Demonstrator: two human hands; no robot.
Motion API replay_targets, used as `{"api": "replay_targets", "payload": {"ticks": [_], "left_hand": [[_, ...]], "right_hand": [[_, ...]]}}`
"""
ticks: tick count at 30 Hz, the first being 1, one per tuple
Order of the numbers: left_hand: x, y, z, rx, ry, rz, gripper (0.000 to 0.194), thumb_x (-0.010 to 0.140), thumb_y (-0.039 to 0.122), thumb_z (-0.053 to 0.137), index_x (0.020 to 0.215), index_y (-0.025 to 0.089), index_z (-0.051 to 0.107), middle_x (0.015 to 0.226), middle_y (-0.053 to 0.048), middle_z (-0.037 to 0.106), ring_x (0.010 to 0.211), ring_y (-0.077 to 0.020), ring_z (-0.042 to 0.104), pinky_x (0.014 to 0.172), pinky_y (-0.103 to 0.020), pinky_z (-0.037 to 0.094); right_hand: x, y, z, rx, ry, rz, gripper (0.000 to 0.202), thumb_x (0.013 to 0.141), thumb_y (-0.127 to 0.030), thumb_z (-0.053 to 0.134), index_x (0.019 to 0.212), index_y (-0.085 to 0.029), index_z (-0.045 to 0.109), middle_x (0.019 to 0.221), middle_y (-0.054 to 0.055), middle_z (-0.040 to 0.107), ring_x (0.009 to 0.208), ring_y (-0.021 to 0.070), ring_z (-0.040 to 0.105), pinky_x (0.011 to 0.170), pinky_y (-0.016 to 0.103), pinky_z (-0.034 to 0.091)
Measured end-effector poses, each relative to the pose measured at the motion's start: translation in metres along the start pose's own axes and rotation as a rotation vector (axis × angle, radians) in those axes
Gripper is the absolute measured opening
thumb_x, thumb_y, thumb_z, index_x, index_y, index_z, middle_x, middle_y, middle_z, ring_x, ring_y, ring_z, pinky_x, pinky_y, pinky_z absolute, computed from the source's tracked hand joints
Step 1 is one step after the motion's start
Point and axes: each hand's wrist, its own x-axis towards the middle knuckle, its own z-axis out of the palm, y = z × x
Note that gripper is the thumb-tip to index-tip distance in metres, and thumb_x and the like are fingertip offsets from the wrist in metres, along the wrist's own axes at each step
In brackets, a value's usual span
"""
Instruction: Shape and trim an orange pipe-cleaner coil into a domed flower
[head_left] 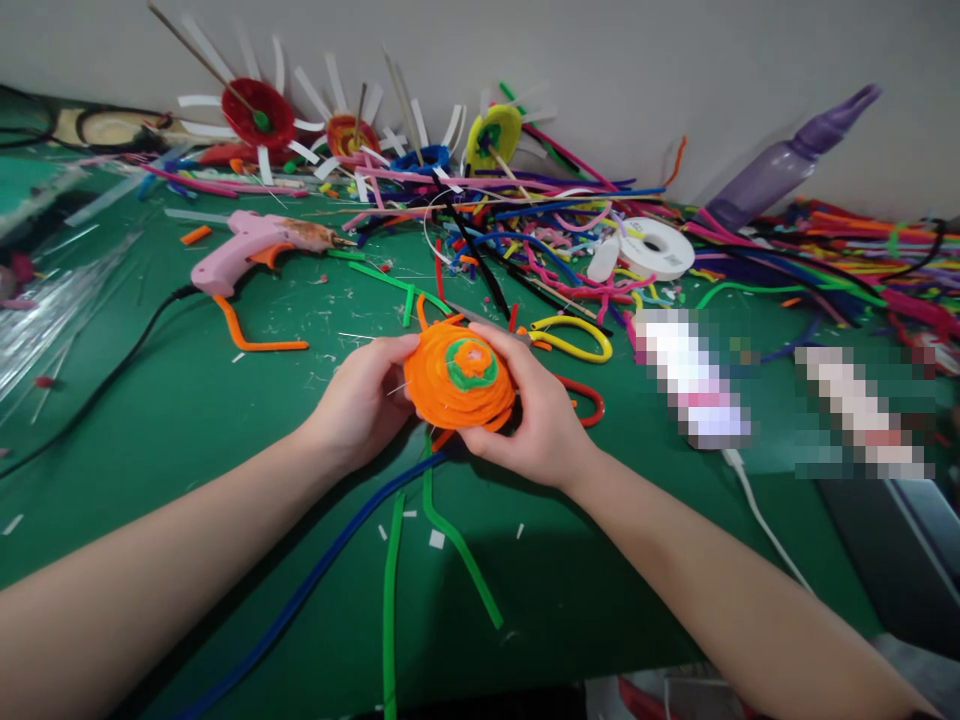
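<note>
An orange coiled disc (442,385) with a green ring and a pale pink centre is held up over the green table (600,600). My left hand (367,400) grips its left edge, the thumb on top and the other fingers partly hidden beneath. Around the right side, my right hand (536,410) is closed on the same disc. Scissors with yellow (574,340) and red handles lie partly behind my right hand. Green fuzzy stems (390,600) and a long blue one (315,590) stretch from near the disc toward the front.
A pink glue gun (240,250) with a black cord lies at the left. Several coloured discs with white strips, a stem pile, a white spool (656,250) and a purple bottle (772,175) line the back. Two blurred devices (694,385) lie at the right.
</note>
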Motion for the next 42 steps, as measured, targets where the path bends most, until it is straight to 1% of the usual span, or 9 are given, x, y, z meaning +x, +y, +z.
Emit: {"api": "replay_targets", "payload": {"ticks": [4,7,11,18,24,29,33,37,42], "left_hand": [[-0.0007,0.0008,0.0004,-0.005,0.024,-0.022,0.016,0.063,0.029,0.064,0.067,0.014,0.061,0.059,0.001,0.063,0.054,-0.0118,0.057,0.056,-0.025,0.049],[-0.0001,0.0001,0.0001,-0.02,0.012,-0.019,0.016,0.063,0.029,0.065,0.067,0.014,0.061,0.06,0.001,0.062,0.054,-0.0121,0.057,0.054,-0.025,0.047],[0.0001,-0.0012,0.0007,-0.028,-0.005,0.001,0.016,0.066,0.028,0.064,0.069,0.013,0.063,0.061,0.0,0.063,0.056,-0.0127,0.058,0.058,-0.026,0.049],[-0.0004,-0.0013,-0.0003,-0.041,-0.019,-0.003,0.016,0.065,0.029,0.068,0.068,0.013,0.065,0.063,-0.001,0.066,0.059,-0.0142,0.059,0.06,-0.026,0.048],[-0.0006,-0.0002,0.0002,-0.025,0.007,-0.018,0.012,0.07,0.026,0.062,0.067,0.015,0.065,0.062,0.0,0.065,0.059,-0.0156,0.058,0.062,-0.028,0.048],[-0.0001,-0.0012,0.0002,-0.022,0.0,-0.013,0.014,0.068,0.028,0.065,0.07,0.014,0.066,0.065,-0.001,0.066,0.062,-0.0156,0.058,0.063,-0.027,0.048],[-0.0008,-0.0017,0.0,-0.045,0.003,-0.011,0.015,0.066,0.028,0.067,0.068,0.014,0.067,0.064,-0.001,0.067,0.06,-0.0157,0.059,0.061,-0.027,0.049],[-0.0016,-0.0005,-0.0003,-0.05,-0.028,0.004,0.018,0.069,0.032,0.066,0.064,0.014,0.065,0.063,-0.003,0.068,0.059,-0.0161,0.061,0.06,-0.028,0.051],[-0.0023,0.002,-0.0013,0.032,-0.139,0.051,0.036,0.076,0.042,0.059,0.049,0.017,0.056,0.047,-0.002,0.055,0.044,-0.0122,0.049,0.049,-0.026,0.042]], "right_hand": [[0.0002,0.0001,0.0001,0.0,-0.007,0.002,0.068,0.07,-0.031,0.068,0.132,-0.019,0.043,0.136,0.013,0.056,0.127,0.0284,0.053,0.106,0.047,0.044],[0.0004,-0.0002,0.0002,0.004,-0.004,-0.008,0.068,0.071,-0.031,0.069,0.132,-0.017,0.043,0.136,0.014,0.056,0.128,0.0285,0.053,0.107,0.046,0.044],[0.0004,-0.001,0.0,-0.004,-0.011,-0.004,0.067,0.071,-0.032,0.068,0.132,-0.018,0.043,0.136,0.013,0.057,0.128,0.0284,0.053,0.107,0.045,0.044],[-0.0004,0.0002,0.0001,-0.002,-0.015,0.001,0.068,0.071,-0.033,0.068,0.133,-0.018,0.043,0.138,0.014,0.055,0.129,0.0283,0.052,0.107,0.046,0.044],[0.0002,0.0001,-0.0001,-0.007,-0.011,0.005,0.07,0.07,-0.032,0.069,0.133,-0.02,0.042,0.136,0.013,0.056,0.128,0.0302,0.052,0.108,0.048,0.043],[0.0003,-0.0008,-0.0005,0.0,-0.012,-0.002,0.068,0.071,-0.033,0.068,0.133,-0.021,0.042,0.136,0.011,0.057,0.128,0.0291,0.052,0.107,0.047,0.044],[-0.0002,-0.0008,-0.0002,0.003,-0.004,0.002,0.068,0.07,-0.033,0.068,0.132,-0.021,0.044,0.135,0.012,0.058,0.127,0.029,0.053,0.107,0.047,0.044],[-0.0007,-0.0007,0.0005,0.014,0.029,0.016,0.068,0.069,-0.032,0.069,0.131,-0.019,0.045,0.133,0.013,0.058,0.124,0.0291,0.056,0.104,0.046,0.046],[-0.0004,-0.0021,-0.0001,0.021,0.072,0.021,0.065,0.069,-0.033,0.067,0.129,-0.021,0.045,0.132,0.012,0.059,0.12,0.0286,0.058,0.102,0.048,0.048]]}}
